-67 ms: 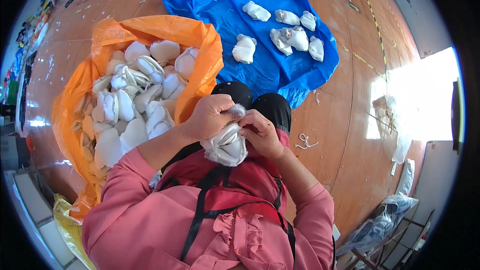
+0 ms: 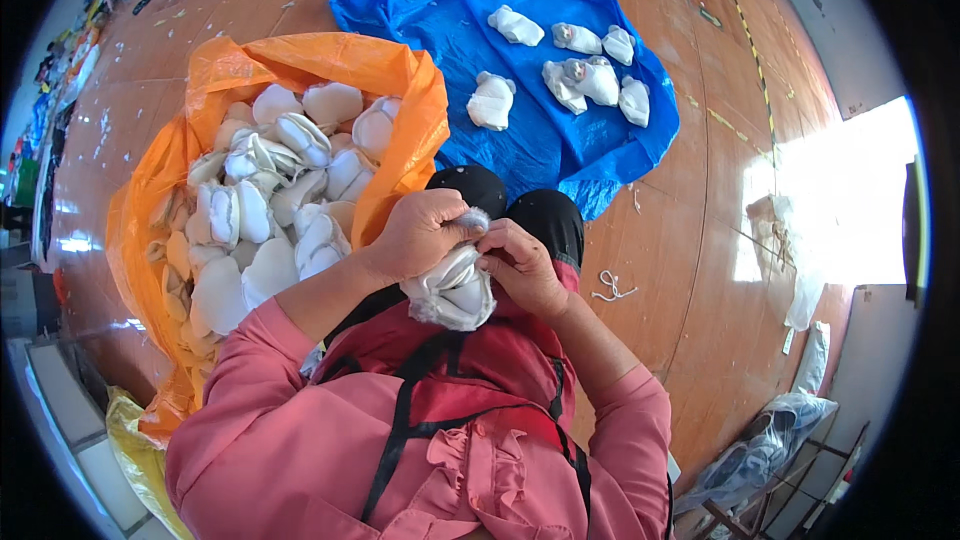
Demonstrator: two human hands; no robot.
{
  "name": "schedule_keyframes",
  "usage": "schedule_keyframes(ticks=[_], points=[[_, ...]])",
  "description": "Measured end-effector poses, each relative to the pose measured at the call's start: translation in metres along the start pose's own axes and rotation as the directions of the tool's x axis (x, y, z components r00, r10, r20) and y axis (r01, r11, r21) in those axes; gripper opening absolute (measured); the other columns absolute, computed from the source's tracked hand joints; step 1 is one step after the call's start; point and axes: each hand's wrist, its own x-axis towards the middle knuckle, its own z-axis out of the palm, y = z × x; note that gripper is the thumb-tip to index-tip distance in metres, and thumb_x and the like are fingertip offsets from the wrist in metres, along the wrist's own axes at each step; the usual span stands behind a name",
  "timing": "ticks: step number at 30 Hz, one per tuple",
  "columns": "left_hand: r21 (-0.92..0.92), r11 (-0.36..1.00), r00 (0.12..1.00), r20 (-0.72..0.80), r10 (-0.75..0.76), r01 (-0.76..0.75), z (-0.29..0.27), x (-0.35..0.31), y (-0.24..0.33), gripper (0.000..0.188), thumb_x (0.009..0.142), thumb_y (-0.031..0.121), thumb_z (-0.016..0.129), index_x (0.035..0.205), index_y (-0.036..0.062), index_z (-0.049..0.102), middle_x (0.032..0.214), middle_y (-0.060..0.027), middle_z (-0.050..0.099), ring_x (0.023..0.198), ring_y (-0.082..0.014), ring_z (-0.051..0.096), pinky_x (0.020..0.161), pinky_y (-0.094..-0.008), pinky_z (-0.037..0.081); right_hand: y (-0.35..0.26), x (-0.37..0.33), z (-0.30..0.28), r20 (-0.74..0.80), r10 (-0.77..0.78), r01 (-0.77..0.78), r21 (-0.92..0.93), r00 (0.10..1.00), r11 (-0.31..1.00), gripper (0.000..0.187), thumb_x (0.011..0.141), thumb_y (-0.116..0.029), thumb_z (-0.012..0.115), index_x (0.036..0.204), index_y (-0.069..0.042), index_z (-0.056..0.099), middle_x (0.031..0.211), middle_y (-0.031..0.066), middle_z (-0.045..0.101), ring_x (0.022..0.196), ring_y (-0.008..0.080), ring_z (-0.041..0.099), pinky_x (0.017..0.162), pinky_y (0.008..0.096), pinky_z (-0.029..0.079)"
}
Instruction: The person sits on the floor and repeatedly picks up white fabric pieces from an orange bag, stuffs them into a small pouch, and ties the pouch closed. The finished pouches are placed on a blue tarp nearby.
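Above my lap hangs a bundle of white padded fabric pieces (image 2: 452,292) with fuzzy grey-white edges, several layers pressed together. My left hand (image 2: 420,232) is closed in a fist round its top, and a grey fluffy tuft (image 2: 474,221) sticks out by the thumb. On the bundle's right side, my right hand (image 2: 524,268) has bent fingers pinched near the tuft. What lies between those fingertips is too small to make out. To the left, an orange sack (image 2: 330,48) stands open, heaped with similar loose white and beige pads (image 2: 268,268).
A blue tarp (image 2: 430,40) lies ahead on the brown floor, bearing several tied white bundles (image 2: 491,100). A piece of white cord (image 2: 612,286) is on the floor at right. A clear plastic bag (image 2: 765,445) sits at lower right, a yellow sack (image 2: 135,455) at lower left.
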Motion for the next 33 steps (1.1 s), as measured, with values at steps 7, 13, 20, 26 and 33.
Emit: schedule_keyframes(ticks=[7,13,20,26,33], points=[[0.406,0.911,0.994,-0.037,0.1,-0.076,-0.01,-0.002,-0.016,0.024,0.078,0.014,0.077,0.071,0.0017,0.058,0.07,-0.0185,0.056,0.065,-0.0353,0.059,0.057,-0.0406,0.044,0.009,0.01,0.007,-0.016,-0.045,0.043,-0.109,0.999,0.993,0.021,0.083,0.001,0.073,0.102,-0.003,0.065,0.107,0.0131,0.067,0.1,0.0302,0.065,0.087,0.037,0.052],[0.209,0.977,0.996,0.065,-0.063,0.048,-0.009,0.001,-0.016,0.022,0.083,0.017,0.074,0.076,0.0017,0.06,0.074,-0.0197,0.059,0.068,-0.0358,0.061,0.059,-0.0409,0.045,0.004,0.012,0.001,0.086,0.068,-0.064,-0.05,0.994,0.997,0.028,0.078,-0.006,0.078,0.105,-0.006,0.069,0.107,0.0101,0.065,0.1,0.0283,0.064,0.087,0.0352,0.052],[-0.117,0.947,0.948,0.152,-0.28,0.298,0.0,0.0,-0.048,0.01,0.091,0.012,0.067,0.086,0.0035,0.067,0.073,-0.0054,0.064,0.07,-0.0105,0.057,0.065,-0.0302,0.047,0.011,0.017,0.005,0.17,-0.105,0.152,-0.292,0.98,0.944,0.027,0.075,-0.01,0.079,0.101,-0.011,0.072,0.109,0.0056,0.065,0.1,0.026,0.062,0.089,0.0371,0.05],[-0.156,0.921,0.925,0.192,-0.327,0.358,0.001,-0.001,-0.049,0.01,0.093,0.012,0.066,0.089,0.003,0.068,0.076,-0.0015,0.064,0.073,-0.0069,0.055,0.067,-0.028,0.047,0.017,0.019,0.011,0.166,-0.137,0.164,-0.157,0.977,0.974,0.019,0.075,-0.009,0.079,0.092,-0.01,0.069,0.099,0.0047,0.068,0.097,0.026,0.063,0.087,0.0373,0.05],[-0.146,0.936,0.946,0.104,-0.307,0.32,0.004,-0.006,-0.06,0.012,0.092,0.014,0.068,0.088,0.0027,0.068,0.075,-0.0012,0.063,0.072,-0.0075,0.056,0.068,-0.0275,0.048,0.022,0.013,0.018,0.111,-0.152,0.167,-0.139,0.982,0.976,0.018,0.074,-0.005,0.077,0.086,-0.008,0.064,0.094,0.0055,0.068,0.093,0.0266,0.064,0.084,0.0386,0.05]])
